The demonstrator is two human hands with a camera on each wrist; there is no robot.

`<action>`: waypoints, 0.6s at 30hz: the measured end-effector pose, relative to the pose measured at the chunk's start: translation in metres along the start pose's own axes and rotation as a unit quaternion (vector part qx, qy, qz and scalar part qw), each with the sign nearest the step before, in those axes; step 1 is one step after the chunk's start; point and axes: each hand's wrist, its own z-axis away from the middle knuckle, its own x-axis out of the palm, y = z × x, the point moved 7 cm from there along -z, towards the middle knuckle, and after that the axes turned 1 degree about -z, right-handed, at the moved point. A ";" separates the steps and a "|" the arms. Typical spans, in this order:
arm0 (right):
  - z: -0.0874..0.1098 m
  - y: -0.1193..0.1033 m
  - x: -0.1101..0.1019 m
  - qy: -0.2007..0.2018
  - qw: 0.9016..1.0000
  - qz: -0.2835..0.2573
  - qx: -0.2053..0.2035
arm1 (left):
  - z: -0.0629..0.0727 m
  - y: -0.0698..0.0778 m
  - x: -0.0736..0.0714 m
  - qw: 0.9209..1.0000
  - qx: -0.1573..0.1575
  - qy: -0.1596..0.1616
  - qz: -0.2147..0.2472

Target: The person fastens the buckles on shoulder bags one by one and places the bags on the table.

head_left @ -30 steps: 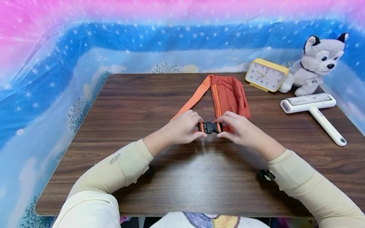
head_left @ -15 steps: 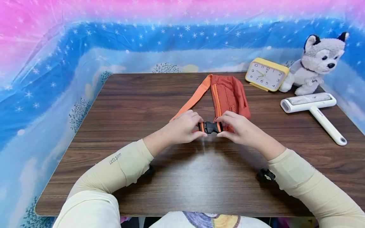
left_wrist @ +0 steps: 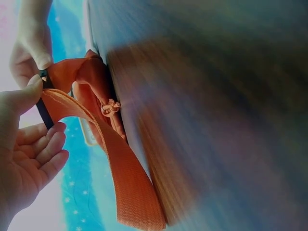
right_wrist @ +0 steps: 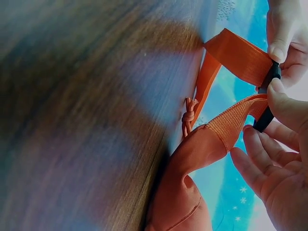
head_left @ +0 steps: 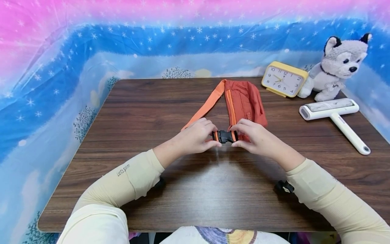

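Note:
A rust-orange waist bag (head_left: 245, 101) lies on the table, its orange strap (head_left: 208, 105) looping off to the left. The black side-release buckle (head_left: 225, 136) is joined and held up in front of the bag. My left hand (head_left: 199, 136) pinches the buckle's left end between thumb and fingers, where the strap threads through. On its other end, my right hand (head_left: 253, 137) pinches in the same way. The left wrist view shows the webbing (left_wrist: 130, 178) running down from the buckle to the table. A knotted zipper cord (right_wrist: 189, 115) hangs by the bag in the right wrist view.
A yellow alarm clock (head_left: 284, 80) stands behind the bag to the right, beside a grey-and-white plush husky (head_left: 338, 69). In front of them lies a white lint roller (head_left: 335, 117). Patterned cloth (head_left: 152, 44) surrounds the brown wooden table (head_left: 137, 105).

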 end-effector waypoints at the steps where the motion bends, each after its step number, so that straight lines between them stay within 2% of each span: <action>1: 0.000 0.000 0.000 0.000 1.000 0.000 -0.001 | 0.000 0.000 0.000 1.000 0.000 0.001 -0.001; 9: 0.000 0.000 0.000 0.000 1.000 0.000 -0.002 | -0.001 0.000 0.001 1.000 0.000 0.000 -0.007; 18: 0.000 -0.002 0.003 -0.007 1.000 -0.004 -0.006 | 0.000 0.001 0.004 1.000 -0.007 -0.018 -0.002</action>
